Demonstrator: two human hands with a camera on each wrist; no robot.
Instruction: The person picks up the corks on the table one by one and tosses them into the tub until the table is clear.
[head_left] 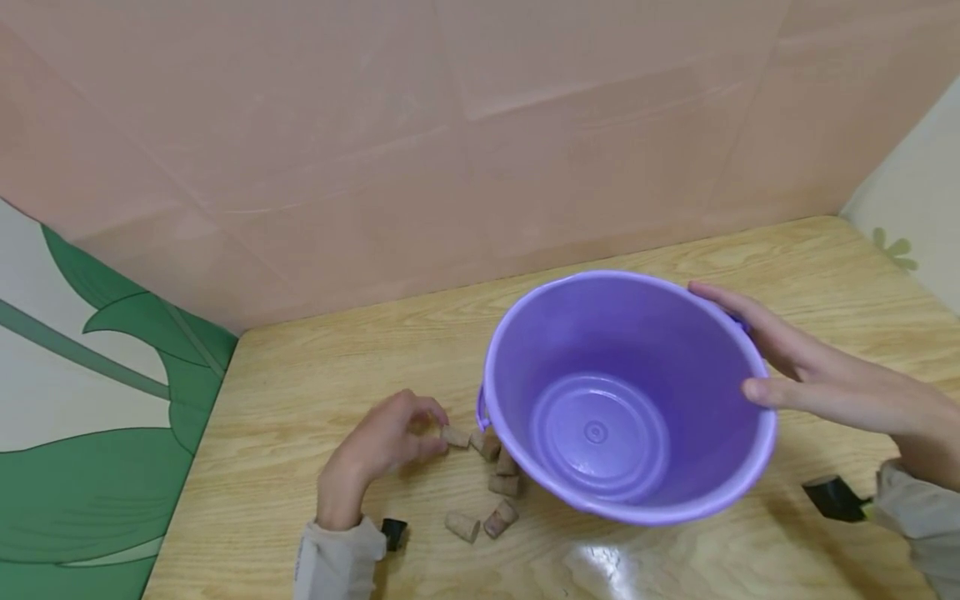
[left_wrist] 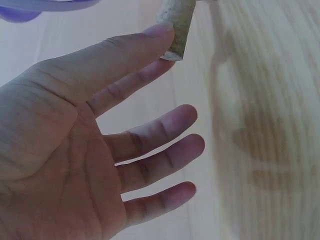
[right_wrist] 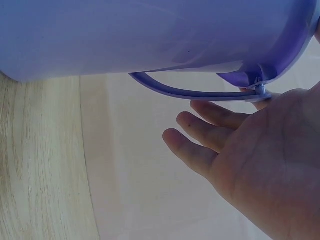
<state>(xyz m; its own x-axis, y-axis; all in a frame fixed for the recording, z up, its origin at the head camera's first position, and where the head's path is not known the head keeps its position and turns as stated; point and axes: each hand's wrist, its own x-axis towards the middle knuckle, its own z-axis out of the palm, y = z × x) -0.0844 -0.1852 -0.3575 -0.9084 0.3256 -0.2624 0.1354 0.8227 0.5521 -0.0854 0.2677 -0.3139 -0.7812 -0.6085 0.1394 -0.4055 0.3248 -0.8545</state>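
Note:
Between thumb and index finger, my left hand (head_left: 382,446) pinches a cork (head_left: 455,436); in the left wrist view the other fingers of that hand (left_wrist: 65,125) are spread apart below the cork (left_wrist: 181,30). A purple plastic bucket (head_left: 600,333) stands on the table, its inside bare. My right hand (head_left: 840,375) holds its rim at the right side. From the right wrist view, the bucket's handle (right_wrist: 185,94) hangs beside the fingers of my right hand (right_wrist: 270,160). Several more corks (head_left: 504,485) lie left of the bucket.
A wood-grain table (head_left: 330,358) spans the work area, with a pinkish sheet (head_left: 375,167) behind it. Two loose corks lie nearer me, one a tan cork (head_left: 462,526). Green leaf-patterned panel (head_left: 90,492) borders the left, a pale wall (head_left: 918,200) the right.

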